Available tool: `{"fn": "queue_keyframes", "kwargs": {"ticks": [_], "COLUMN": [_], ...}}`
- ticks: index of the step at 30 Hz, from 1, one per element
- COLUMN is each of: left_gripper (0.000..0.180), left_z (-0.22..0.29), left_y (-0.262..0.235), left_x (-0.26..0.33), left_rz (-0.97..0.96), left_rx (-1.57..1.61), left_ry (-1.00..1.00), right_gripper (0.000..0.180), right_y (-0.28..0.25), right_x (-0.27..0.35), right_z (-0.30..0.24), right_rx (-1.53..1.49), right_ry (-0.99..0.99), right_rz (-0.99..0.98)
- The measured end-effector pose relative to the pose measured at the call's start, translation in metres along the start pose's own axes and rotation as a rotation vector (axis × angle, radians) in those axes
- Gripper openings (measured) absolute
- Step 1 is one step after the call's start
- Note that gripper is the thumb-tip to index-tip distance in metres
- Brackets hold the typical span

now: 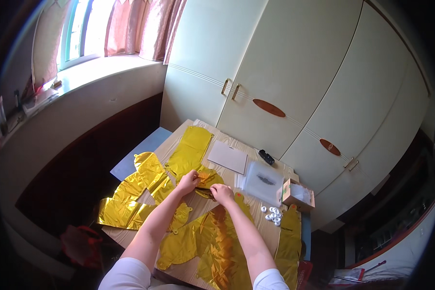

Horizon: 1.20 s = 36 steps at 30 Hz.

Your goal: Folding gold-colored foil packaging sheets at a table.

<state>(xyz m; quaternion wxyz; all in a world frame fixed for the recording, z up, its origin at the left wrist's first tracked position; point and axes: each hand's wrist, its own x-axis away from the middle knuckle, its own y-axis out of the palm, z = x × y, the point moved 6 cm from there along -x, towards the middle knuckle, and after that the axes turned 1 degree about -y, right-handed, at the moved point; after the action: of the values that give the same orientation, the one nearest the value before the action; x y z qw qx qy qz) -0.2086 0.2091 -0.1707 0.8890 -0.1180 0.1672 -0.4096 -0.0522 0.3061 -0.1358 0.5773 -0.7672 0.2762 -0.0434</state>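
Note:
Over the middle of the table, my left hand [188, 182] pinches the edge of a gold foil balloon [209, 178]. My right hand [222, 194] is closed on the same foil a short way to the right, with a dark fold showing between the two. Its fingertips are partly hidden. A flat gold foil balloon [125, 195] with angled arms lies to the left. Farther back is another flat gold foil piece [191, 147]. Crinkled gold foil [220, 244] spreads beneath my forearms, and one more gold foil piece [290, 232] lies along the right edge.
A white sheet [228, 156] and a black object [266, 156] lie at the table's [165, 151] back. Clear plastic bags [263, 182] are stacked near a small open box [299, 197]. Several small white rolls [274, 216] sit in front. A cabinet [285, 72] stands close behind.

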Motion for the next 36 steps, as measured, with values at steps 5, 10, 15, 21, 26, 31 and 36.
{"fn": "queue_keyframes", "kwargs": {"ticks": [5, 10, 15, 21, 26, 31, 36], "left_gripper": [0.03, 0.03, 0.031, 0.026, 0.023, 0.019, 0.016], "left_z": [0.0, 0.003, 0.013, 0.012, 0.014, 0.013, 0.064], "left_y": [-0.001, -0.001, 0.0, -0.001, -0.003, -0.005, -0.035], "left_x": [0.0, 0.002, 0.007, 0.005, 0.006, -0.002, -0.019], "left_rz": [-0.012, -0.059, -0.117, -0.053, -0.007, 0.088, 0.187], "left_rx": [-0.006, 0.041, 0.043, -0.007, -0.007, -0.065, -0.303], "left_ry": [-0.001, -0.007, 0.028, 0.035, -0.026, 0.061, 0.249], "right_gripper": [0.022, 0.016, 0.014, 0.021, 0.03, 0.032, 0.034], "right_y": [-0.002, -0.002, 0.001, -0.009, 0.014, 0.042, 0.051], "right_x": [-0.004, -0.011, -0.015, -0.004, 0.011, 0.015, 0.015], "right_z": [-0.007, -0.004, -0.001, -0.016, -0.041, -0.047, -0.038], "right_rx": [-0.037, -0.134, -0.236, -0.024, 0.063, 0.003, 0.051], "right_ry": [0.076, 0.153, 0.176, 0.094, -0.076, -0.082, 0.05], "right_rz": [0.027, 0.096, 0.189, 0.419, 0.158, 0.041, -0.078]}}
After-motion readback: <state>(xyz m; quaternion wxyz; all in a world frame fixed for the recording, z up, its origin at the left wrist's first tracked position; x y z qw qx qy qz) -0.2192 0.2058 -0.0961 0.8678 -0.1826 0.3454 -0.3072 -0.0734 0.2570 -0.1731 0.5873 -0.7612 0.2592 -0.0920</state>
